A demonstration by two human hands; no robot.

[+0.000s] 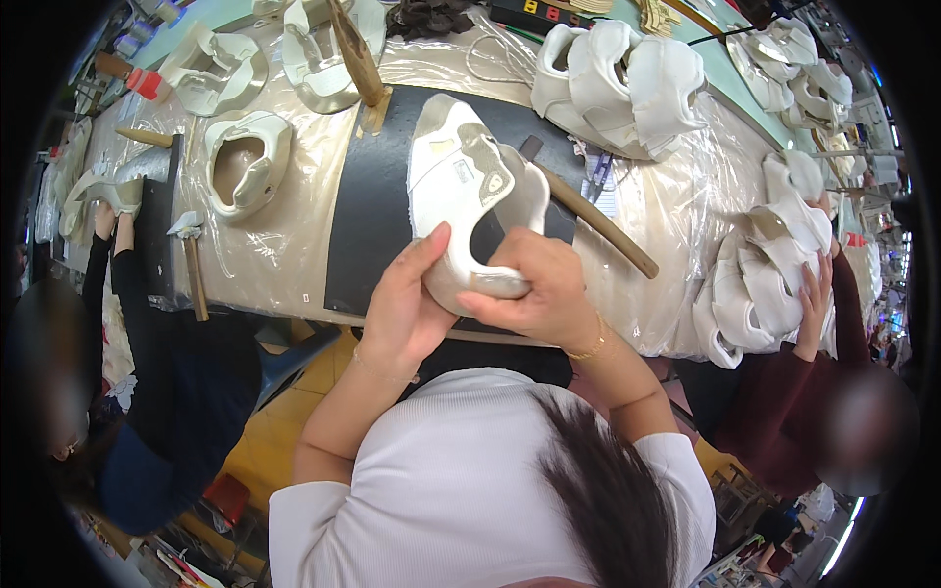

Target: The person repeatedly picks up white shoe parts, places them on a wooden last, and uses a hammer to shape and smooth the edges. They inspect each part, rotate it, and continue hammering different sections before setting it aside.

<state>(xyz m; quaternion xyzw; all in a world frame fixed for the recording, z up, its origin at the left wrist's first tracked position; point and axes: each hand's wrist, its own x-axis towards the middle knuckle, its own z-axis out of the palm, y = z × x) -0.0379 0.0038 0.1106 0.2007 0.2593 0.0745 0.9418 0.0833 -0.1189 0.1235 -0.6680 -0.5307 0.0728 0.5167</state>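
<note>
A white shoe upper with grey-beige toe and side panels is held up over a black mat, toe pointing away from me. My left hand grips its heel end from the left, thumb lying along the side. My right hand is closed on the collar at the heel, fingers curled over the edge and thumb pressed on the outside. The palm-side fingers of my left hand are partly hidden. Just beyond the upper, a hammer with a wooden handle lies on the mat's right edge; its head is partly covered.
More white uppers lie at left, with a stacked row at the back right. A wooden stick rises behind the mat. Another hammer lies left. Co-workers on both sides handle uppers; one's hand touches a right-hand pile.
</note>
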